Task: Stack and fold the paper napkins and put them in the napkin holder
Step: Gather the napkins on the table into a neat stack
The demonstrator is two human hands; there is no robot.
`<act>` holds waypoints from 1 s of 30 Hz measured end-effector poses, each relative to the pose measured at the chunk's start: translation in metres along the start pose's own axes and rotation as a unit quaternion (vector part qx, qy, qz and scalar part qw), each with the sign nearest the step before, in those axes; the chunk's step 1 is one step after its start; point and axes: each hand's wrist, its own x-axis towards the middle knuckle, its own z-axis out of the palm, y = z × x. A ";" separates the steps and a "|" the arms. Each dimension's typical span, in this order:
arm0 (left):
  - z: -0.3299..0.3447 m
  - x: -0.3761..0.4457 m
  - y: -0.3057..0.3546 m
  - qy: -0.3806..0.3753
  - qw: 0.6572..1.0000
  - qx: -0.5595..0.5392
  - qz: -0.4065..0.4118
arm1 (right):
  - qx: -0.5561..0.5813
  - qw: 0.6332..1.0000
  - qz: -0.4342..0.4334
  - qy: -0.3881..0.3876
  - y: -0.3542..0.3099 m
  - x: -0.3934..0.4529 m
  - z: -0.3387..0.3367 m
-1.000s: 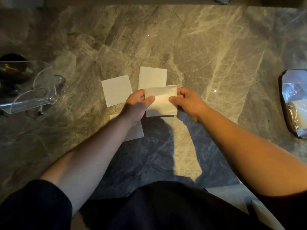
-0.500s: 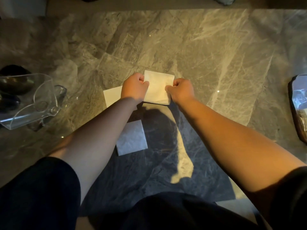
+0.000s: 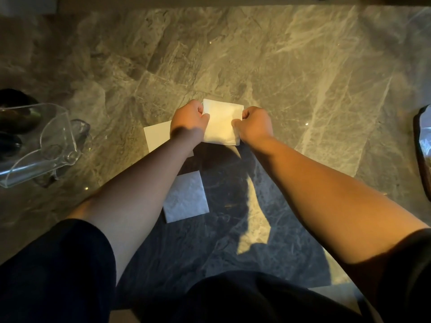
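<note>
A small stack of white paper napkins [image 3: 221,123] lies flat on the grey marble table [image 3: 303,66]. My left hand [image 3: 187,118] pinches its left edge and my right hand [image 3: 255,123] pinches its right edge. A second napkin [image 3: 157,136] lies just left of the stack, partly hidden under my left wrist. A third napkin [image 3: 185,200] lies nearer me, in the shadow between my forearms. The clear plastic napkin holder [image 3: 43,143] stands at the left edge of the table, with nothing visible inside it.
Dark rounded objects [image 3: 16,117] sit behind the holder at the far left. A dark tray with shiny plastic wrap [image 3: 423,145] is cut off by the right edge. My dark sleeves and torso fill the bottom of the view.
Both hands carried the held napkin away from me and set it onto the far napkin. The view shifted, so the near napkin now shows fully between my arms.
</note>
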 end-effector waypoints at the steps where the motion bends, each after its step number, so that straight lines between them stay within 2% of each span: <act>1: 0.000 0.000 -0.001 0.001 1.000 0.009 0.002 | -0.003 1.000 -0.002 0.000 0.000 0.000 0.001; 6: 0.000 0.002 -0.005 0.015 0.998 0.056 0.004 | -0.043 0.999 -0.031 0.005 0.004 0.000 0.002; 11: 0.002 0.003 -0.005 0.012 0.995 0.092 0.027 | -0.154 0.978 -0.136 0.035 0.000 0.009 -0.001; 14: 0.003 0.002 -0.003 0.011 0.993 0.109 0.031 | -0.254 0.951 -0.178 0.011 -0.009 0.016 0.001; 18: 0.002 0.000 -0.005 0.005 0.993 0.112 0.041 | -0.314 0.936 -0.155 -0.034 -0.022 0.023 0.002; 22: 0.001 -0.002 -0.006 0.000 0.993 0.100 0.059 | -0.315 0.939 -0.108 -0.081 -0.033 0.029 -0.006; 25: -0.001 -0.003 -0.006 -0.015 0.995 0.082 0.046 | -0.289 0.943 -0.135 -0.097 -0.032 0.029 -0.015; 27: -0.001 -0.004 -0.006 -0.028 0.997 0.058 0.046 | -0.227 0.955 -0.159 -0.111 -0.027 0.026 -0.023; 30: -0.006 -0.006 -0.006 -0.065 0.994 -0.027 0.087 | -0.146 0.959 -0.200 -0.137 -0.021 0.018 -0.039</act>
